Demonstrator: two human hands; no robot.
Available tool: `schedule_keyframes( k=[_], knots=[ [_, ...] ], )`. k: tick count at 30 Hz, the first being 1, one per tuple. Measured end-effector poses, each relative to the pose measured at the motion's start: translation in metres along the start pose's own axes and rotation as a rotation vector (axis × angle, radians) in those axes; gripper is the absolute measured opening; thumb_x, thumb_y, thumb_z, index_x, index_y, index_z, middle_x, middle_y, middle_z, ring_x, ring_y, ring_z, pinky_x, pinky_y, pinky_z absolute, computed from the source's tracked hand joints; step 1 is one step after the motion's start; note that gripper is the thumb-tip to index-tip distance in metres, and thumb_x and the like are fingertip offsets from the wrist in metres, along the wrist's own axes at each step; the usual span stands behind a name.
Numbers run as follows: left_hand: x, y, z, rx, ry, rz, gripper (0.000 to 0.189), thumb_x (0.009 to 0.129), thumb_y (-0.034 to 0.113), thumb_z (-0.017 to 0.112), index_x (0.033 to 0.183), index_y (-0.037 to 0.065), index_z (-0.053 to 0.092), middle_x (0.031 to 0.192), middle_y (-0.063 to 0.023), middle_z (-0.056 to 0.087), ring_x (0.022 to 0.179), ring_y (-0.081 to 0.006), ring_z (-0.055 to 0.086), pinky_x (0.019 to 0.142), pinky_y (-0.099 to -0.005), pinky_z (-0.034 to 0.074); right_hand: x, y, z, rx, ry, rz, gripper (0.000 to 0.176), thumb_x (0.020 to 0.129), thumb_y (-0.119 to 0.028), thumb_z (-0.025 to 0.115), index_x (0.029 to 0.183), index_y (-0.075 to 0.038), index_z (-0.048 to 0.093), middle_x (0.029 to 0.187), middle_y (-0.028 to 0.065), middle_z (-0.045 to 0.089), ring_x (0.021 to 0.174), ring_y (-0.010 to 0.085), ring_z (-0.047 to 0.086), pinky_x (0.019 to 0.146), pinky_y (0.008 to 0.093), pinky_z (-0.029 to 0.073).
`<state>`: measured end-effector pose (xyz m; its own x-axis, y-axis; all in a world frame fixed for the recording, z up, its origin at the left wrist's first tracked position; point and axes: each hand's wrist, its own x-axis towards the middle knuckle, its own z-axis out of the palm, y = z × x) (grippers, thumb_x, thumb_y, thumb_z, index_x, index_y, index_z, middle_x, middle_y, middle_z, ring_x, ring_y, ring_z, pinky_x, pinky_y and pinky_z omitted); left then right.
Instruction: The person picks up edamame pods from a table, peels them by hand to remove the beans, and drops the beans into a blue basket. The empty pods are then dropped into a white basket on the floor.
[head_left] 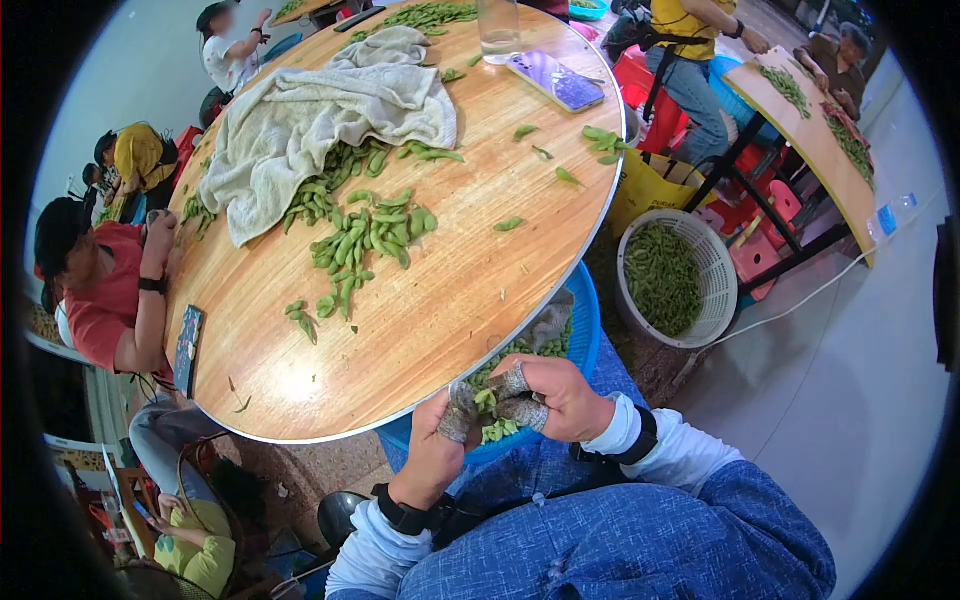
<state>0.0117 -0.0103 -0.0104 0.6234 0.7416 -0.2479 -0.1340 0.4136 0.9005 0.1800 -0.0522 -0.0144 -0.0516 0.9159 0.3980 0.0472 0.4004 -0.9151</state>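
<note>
Above a blue basin (588, 325) on my lap, my two hands meet with grey-wrapped fingertips. My left hand (436, 440) is closed at the fingertips on a small green soybean pod (485, 399). From the other side my right hand (557, 393) pinches the same pod, its thumb and forefinger pressed near it. Light green beans (500, 430) show in the basin below, partly hidden by my hands. On the round wooden table (440, 320) in front lies a loose pile of soybean pods (365, 235), beside a crumpled grey towel (320, 110).
A phone (557, 80) and a clear cup (499, 30) stand at the table's far side; another phone (188, 350) lies at the left edge. A white basket (680, 280) of pods is on the floor at right. Several people sit or stand around.
</note>
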Motion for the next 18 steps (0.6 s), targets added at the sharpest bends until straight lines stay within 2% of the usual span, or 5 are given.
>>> schedule_keyframes(
  k=[4,7,10,16,18],
  knots=[
    [0.003,-0.001,0.000,-0.146,-0.018,-0.081,0.014,0.083,0.020,0.053,0.086,0.006,0.052,0.062,0.0004,0.044,0.047,-0.0088,0.038,0.042,-0.0234,0.029,-0.002,-0.001,-0.003,0.112,0.005,0.166,0.014,0.080,-0.005,0.055,0.094,0.001,0.056,0.087,0.0071,0.059,0.081,0.0145,0.056,0.070,0.0266,0.044],
    [0.002,0.004,-0.001,0.330,-0.037,0.023,0.009,0.083,0.011,0.051,0.089,0.004,0.053,0.066,-0.0040,0.050,0.054,-0.0132,0.047,0.050,-0.0263,0.038,-0.004,0.000,0.001,0.394,0.098,0.406,0.014,0.083,-0.005,0.053,0.094,0.002,0.056,0.089,0.0041,0.060,0.082,0.0097,0.054,0.072,0.0240,0.043],
    [0.001,0.012,0.009,0.828,-0.011,0.388,0.011,0.082,0.006,0.050,0.092,0.001,0.053,0.073,-0.0078,0.055,0.064,-0.0164,0.053,0.060,-0.0278,0.043,0.000,-0.009,0.001,0.531,0.128,0.516,0.014,0.084,-0.005,0.051,0.095,0.003,0.056,0.089,0.0024,0.059,0.082,0.0074,0.052,0.072,0.0225,0.043],
    [-0.001,0.006,0.001,0.933,0.018,0.415,0.013,0.085,0.011,0.050,0.093,0.001,0.053,0.073,-0.0069,0.056,0.063,-0.0148,0.053,0.058,-0.0269,0.042,-0.001,-0.005,0.006,0.569,0.049,0.588,0.014,0.085,-0.008,0.052,0.094,0.001,0.056,0.091,0.0026,0.059,0.081,0.0084,0.053,0.073,0.0237,0.043],
    [-0.002,0.000,0.002,0.646,0.047,0.320,0.015,0.086,0.016,0.049,0.093,0.003,0.052,0.068,-0.0043,0.053,0.056,-0.0122,0.048,0.051,-0.0259,0.039,-0.002,-0.003,0.010,0.508,0.057,0.496,0.013,0.085,-0.008,0.052,0.092,0.002,0.056,0.088,0.0022,0.059,0.080,0.0086,0.053,0.072,0.0246,0.043]
  ],
)
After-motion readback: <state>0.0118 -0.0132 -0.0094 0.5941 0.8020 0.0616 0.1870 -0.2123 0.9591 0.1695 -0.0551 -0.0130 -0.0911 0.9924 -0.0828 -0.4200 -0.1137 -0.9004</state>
